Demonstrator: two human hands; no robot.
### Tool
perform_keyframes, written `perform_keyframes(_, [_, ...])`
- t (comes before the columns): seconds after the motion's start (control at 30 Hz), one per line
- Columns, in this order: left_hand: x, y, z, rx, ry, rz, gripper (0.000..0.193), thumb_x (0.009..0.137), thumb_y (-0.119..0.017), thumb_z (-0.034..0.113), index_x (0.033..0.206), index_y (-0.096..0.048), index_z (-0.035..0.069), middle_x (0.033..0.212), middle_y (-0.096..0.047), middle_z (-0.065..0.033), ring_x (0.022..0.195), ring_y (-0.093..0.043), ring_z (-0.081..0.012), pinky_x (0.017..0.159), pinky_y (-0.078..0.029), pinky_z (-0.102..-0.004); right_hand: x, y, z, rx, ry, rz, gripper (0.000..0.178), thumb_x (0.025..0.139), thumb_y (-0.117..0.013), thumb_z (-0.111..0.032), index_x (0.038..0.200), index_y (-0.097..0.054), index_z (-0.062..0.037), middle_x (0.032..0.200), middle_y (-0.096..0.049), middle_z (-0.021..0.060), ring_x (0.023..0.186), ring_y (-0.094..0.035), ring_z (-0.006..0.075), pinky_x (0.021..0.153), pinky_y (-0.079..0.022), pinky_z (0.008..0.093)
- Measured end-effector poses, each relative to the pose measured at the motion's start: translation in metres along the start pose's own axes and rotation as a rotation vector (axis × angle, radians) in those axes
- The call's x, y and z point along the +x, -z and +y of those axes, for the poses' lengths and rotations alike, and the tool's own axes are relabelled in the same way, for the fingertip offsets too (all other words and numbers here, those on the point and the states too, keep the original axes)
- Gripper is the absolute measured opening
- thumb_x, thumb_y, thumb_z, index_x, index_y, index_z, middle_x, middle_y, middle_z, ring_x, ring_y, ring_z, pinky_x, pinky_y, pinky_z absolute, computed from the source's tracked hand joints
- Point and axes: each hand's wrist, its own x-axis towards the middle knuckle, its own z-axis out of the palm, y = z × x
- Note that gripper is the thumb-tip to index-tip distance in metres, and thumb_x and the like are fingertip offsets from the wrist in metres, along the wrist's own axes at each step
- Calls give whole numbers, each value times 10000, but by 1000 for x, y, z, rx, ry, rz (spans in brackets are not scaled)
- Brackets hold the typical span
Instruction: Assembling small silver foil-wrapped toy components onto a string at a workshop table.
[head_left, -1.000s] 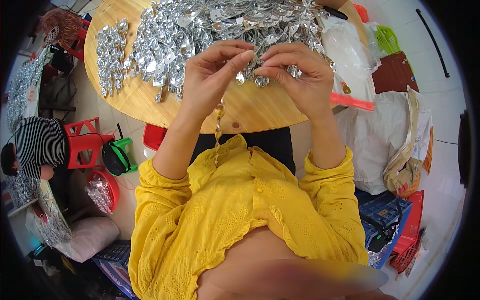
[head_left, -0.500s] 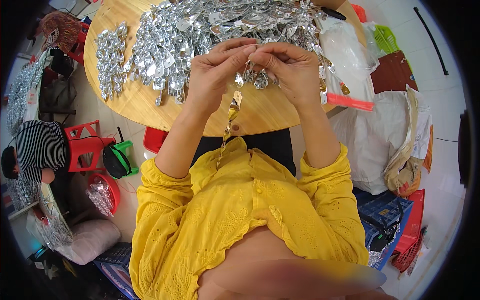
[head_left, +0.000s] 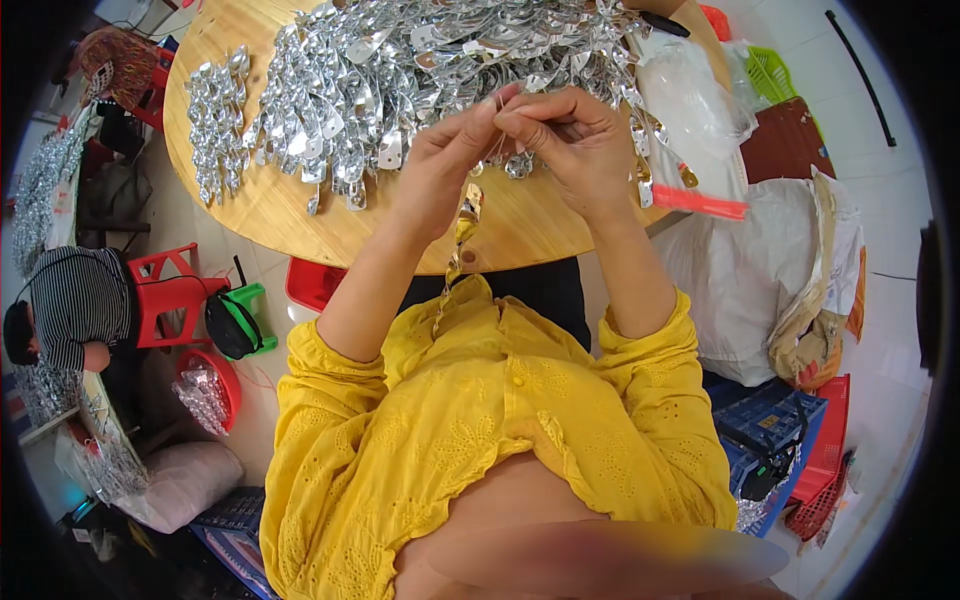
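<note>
My left hand [head_left: 440, 165] and my right hand [head_left: 578, 150] meet above the near part of the round wooden table [head_left: 300, 235]. Fingertips of both are pinched together on a thin pale string [head_left: 497, 140], which shows faintly between them. Below hangs a twisted, shiny metallic strip [head_left: 466, 222], its tail dangling past the table edge in front of my yellow shirt. Whether the string runs all the way to the strip is hard to see. Just beyond my hands lies a large heap of twisted silver strips [head_left: 400, 75], some with flat tabs.
A smaller bunch of silver strips [head_left: 218, 125] lies at the table's left. Clear plastic bags [head_left: 690, 95] with a red edge lie on the right. White sacks [head_left: 740, 270] stand beside the table. A person in stripes [head_left: 85, 300] sits at far left near a red stool [head_left: 175, 290].
My left hand has shifted slightly down and right, its fingers tilting more upright. The pale string now shows between my hands. The hanging strip has barely moved.
</note>
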Motion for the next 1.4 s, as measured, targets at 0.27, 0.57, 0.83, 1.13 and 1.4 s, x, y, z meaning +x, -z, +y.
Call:
perform_keyframes(0.27, [-16,36,-14,326,37,-81,277,790,-532,164,1009,-531,-6,741,-585,-67,627,-532,-111,588,-420,-210,5,26,2,2,129,227,284,697,-590,55,933,-443,-3,766,-589,112,630,-536,131,584,-439,223])
perform_keyframes(0.57, [-27,20,-5,-510,110,-15,219,793,-507,85,985,-545,-13,946,-565,-120,589,-516,-99,479,-380,-184,-36,15,22,-158,155,206,363,684,-569,107,926,-339,-35,757,-580,125,659,-557,158,621,-457,252])
perform_keyframes(0.83, [-40,7,-15,856,-305,-59,301,703,-560,-3,993,-578,77,1032,-549,-95,715,-524,-99,561,-403,-212,-53,-1,1,-330,295,-31,326,667,-572,128,882,-383,-27,781,-547,107,713,-572,169,641,-467,262])
perform_keyframes(1.13, [-40,16,-7,168,105,-18,154,793,-511,78,857,-591,-37,1020,-536,-146,720,-475,-53,470,-281,-157,-56,13,-4,-467,-35,-22,184,813,-499,-132,913,-533,18,830,-521,56,806,-481,104,719,-371,204])
perform_keyframes(1.4, [-44,9,-5,221,130,-58,151,810,-504,133,832,-603,22,1017,-510,-35,664,-430,-34,552,-342,-160,-74,-1,13,-242,-132,-39,306,841,-447,-212,1061,-495,-5,851,-463,41,731,-435,113,689,-338,194])
